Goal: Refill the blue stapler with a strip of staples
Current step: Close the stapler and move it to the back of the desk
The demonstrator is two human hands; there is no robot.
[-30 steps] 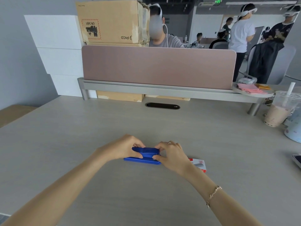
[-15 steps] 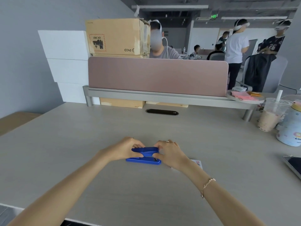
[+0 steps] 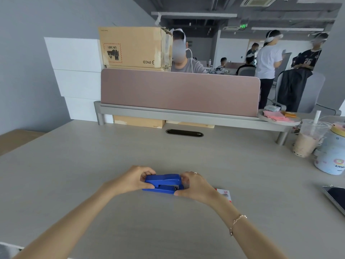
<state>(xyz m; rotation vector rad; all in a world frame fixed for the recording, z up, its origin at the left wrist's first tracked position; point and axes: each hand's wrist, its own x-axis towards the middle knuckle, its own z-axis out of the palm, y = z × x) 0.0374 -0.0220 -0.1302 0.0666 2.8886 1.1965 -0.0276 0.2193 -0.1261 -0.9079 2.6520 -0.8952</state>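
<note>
The blue stapler (image 3: pixel 164 183) lies flat on the pale desk (image 3: pixel 168 150), lengthwise left to right, its top arm down. My left hand (image 3: pixel 134 179) grips its left end, thumb in front and fingers over the back. My right hand (image 3: pixel 196 186) holds its right end, where a bit of metal shows at the mouth. A small white and red staple box (image 3: pixel 225 194) lies just behind my right wrist, partly hidden by it. No loose strip of staples is visible.
A pink divider screen (image 3: pixel 179 90) on a grey rail closes the far side, with a cable slot (image 3: pixel 184 132) before it. At the right stand an iced drink cup (image 3: pixel 308 139), a white jar (image 3: pixel 331 156) and a phone (image 3: pixel 336 198). People are beyond.
Both hands stay on the stapler. The view has tilted up slightly, and my right fingers have shifted from the top toward the stapler's right end.
</note>
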